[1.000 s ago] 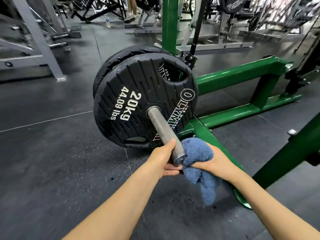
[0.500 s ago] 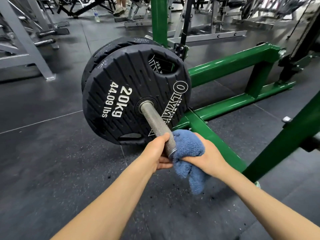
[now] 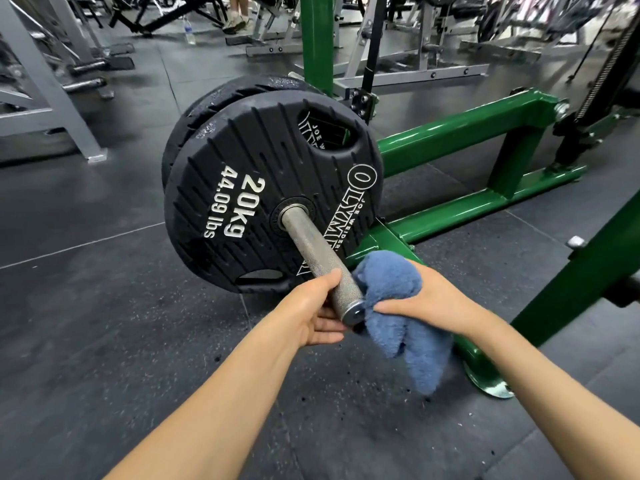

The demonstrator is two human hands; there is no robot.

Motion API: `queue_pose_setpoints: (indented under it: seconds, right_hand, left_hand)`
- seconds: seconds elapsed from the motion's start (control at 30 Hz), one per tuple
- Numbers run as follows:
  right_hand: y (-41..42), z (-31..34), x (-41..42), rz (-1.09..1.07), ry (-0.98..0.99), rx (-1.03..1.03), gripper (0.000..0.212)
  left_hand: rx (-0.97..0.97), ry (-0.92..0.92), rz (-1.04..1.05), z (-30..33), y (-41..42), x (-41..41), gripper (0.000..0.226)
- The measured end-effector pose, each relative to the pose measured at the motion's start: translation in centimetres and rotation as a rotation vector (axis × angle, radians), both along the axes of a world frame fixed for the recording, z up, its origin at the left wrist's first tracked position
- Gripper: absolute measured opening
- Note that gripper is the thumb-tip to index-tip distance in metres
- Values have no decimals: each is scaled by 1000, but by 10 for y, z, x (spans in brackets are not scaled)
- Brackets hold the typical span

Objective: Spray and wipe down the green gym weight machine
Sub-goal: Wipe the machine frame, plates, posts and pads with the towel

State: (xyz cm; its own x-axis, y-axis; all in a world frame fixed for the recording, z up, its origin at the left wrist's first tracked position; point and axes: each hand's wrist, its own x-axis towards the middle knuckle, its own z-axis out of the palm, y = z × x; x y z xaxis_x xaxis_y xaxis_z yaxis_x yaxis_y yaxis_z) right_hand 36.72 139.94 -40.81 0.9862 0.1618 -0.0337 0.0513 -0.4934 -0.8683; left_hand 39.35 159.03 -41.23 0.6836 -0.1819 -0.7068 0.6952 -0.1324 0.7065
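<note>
1. Dark rubber gym floor (image 3: pixel 86 306) fills the scene; grey racks and other machines stand at the far edge, blurred.
2. Green weight machine (image 3: pixel 460 133): upright post far centre, two horizontal beams running right, a slanted beam at near right, and a round foot on the floor by the right forearm.
3. Two black weight plates (image 3: pixel 242 161) hang centre frame, one behind the other. Front plate reads "20kg 44.09 lbs" w/ Olympic lettering on its right side.
4. Knurled steel sleeve (image 3: pixel 315 252) sticks out from the plate hub toward the viewer, angled down to the near right; its flat end cap sits between the two hands.
5. Blue cloth (image 3: pixel 398 306), fluffy and bunched, touches the right side of the sleeve's near end; a loose tail hangs down toward the floor.
6. Right hand (image 3: pixel 426 299), near right, grips the bunched cloth: thumb pressed across it, other fingers hidden behind the fabric.
7. Left hand (image 3: pixel 311 313), near centre, cups the sleeve's end from the left and below; thumb lies along the metal, fingers curl under, approx. wrapped round it.
8. Both forearms are bare, reaching in from the near edge.
</note>
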Motion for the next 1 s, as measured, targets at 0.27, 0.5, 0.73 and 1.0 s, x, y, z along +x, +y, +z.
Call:
queue_pose_setpoints:
  seconds: [0.27, 0.5, 0.73, 1.0]
  right_hand:
    - [59, 28, 31, 116, 31, -365, 49]
    - [121, 25, 100, -151, -102, -751, 59]
    - [182, 18, 144, -19, -296, -1280, 33]
    - [131, 33, 79, 266, -211, -1059, 88]
  left_hand:
    - [75, -324, 499, -5, 8, 24, 33]
    - [33, -307, 630, -19, 11, 43, 37]
    - [-45, -279, 741, -27, 31, 56, 42]
    - [-222, -204, 581, -18, 32, 51, 52]
